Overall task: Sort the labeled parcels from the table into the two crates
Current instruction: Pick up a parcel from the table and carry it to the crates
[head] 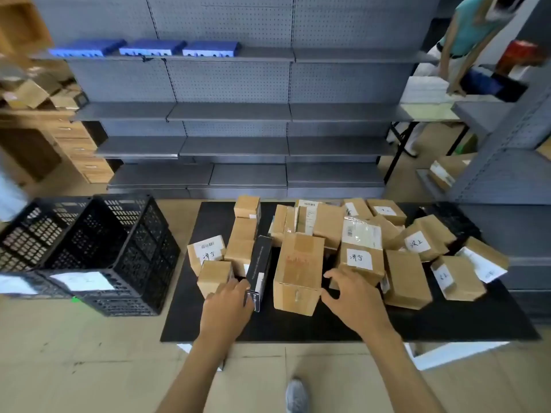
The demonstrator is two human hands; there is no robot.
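Observation:
Several brown cardboard parcels with white handwritten labels lie piled on the black table point(298, 326). My left hand point(228, 302) grips the near end of a slim black box point(260, 265) that stands on edge between the parcels. A large cardboard parcel point(298, 272) with red writing sits just right of it. My right hand point(353, 295) is beside that parcel's right face, fingers spread, thumb and forefinger touching its edge. Two black lattice crates point(98, 248) stand on the floor left of the table, each with a white label on the near wall.
Another black crate point(454, 219) shows partly behind the parcels at the table's far right. Grey metal shelving point(232, 114) stands behind the table, with blue trays on its top shelf. A person stands at the upper right by another table. My shoe point(295, 396) is on the floor.

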